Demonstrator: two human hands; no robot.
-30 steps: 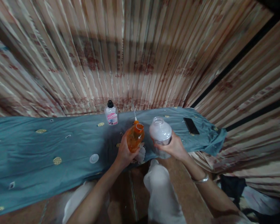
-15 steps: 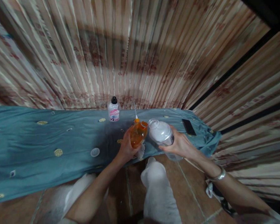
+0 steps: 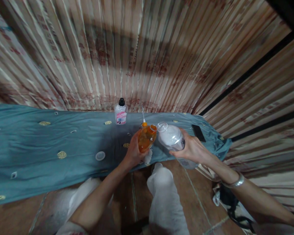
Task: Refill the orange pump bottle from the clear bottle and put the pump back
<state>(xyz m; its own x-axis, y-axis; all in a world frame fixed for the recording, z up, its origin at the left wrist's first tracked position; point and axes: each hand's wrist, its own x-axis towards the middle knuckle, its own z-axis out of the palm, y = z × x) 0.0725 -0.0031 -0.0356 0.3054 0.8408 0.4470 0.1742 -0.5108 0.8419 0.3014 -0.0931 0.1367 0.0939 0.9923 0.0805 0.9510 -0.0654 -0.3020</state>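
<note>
My left hand (image 3: 134, 150) is wrapped round an orange see-through bottle (image 3: 146, 139), which leans to the right with its uncapped mouth up. In my right hand (image 3: 192, 148) is a larger clear bottle (image 3: 171, 137), also uncapped and tilted left. The two mouths almost meet; whether they touch I cannot tell. Just behind the orange bottle, an orange cap with a thin white nozzle (image 3: 144, 120) shows. A clear round lid (image 3: 100, 156) lies on the cloth left of my left hand.
A bottle with a black cap and pink label (image 3: 121, 113) stands at the back of the blue-green cloth (image 3: 34, 153). On the right lies a dark phone (image 3: 198, 133). Pleated curtains (image 3: 112, 65) hang behind and to the right. A bag (image 3: 231, 202) is on the tiled floor.
The clear bottle has tipped slightly further left, and the orange one leans a little more to the right. Their mouths have come closer together. The whole view has shifted slightly.
</note>
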